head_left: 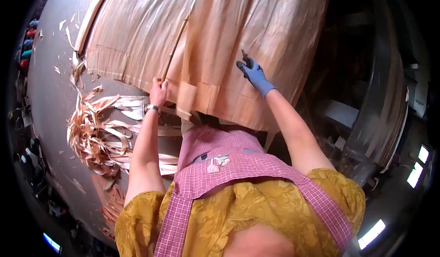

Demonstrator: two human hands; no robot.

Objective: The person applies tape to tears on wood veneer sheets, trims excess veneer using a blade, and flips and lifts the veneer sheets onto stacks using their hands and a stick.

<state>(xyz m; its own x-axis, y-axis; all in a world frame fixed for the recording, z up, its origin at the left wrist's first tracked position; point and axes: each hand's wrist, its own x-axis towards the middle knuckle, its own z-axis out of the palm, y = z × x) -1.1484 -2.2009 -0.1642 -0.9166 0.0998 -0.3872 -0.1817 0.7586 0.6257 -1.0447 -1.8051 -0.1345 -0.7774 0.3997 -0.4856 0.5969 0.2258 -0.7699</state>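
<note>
My bare left hand [158, 93], with a watch [152, 107] at the wrist, is closed round the lower end of a thin stick [175, 47]. The stick slants up and away over a broad stack of thin wood veneer sheets [224, 69]. A narrow veneer strip [186, 94] lies beside this hand and overhangs the stack's near edge. My right hand [257, 77], in a blue glove with dark fingertips, is over the right part of the sheets. It grips a small dark tool [245, 56] whose kind I cannot make out.
Curled veneer scraps [96, 133] are heaped on the floor to the left. A long wooden strip [94, 16] runs along the stack's left side. More sheets [382, 106] stand at the far right. My checked apron [229, 161] is close to the stack's near edge.
</note>
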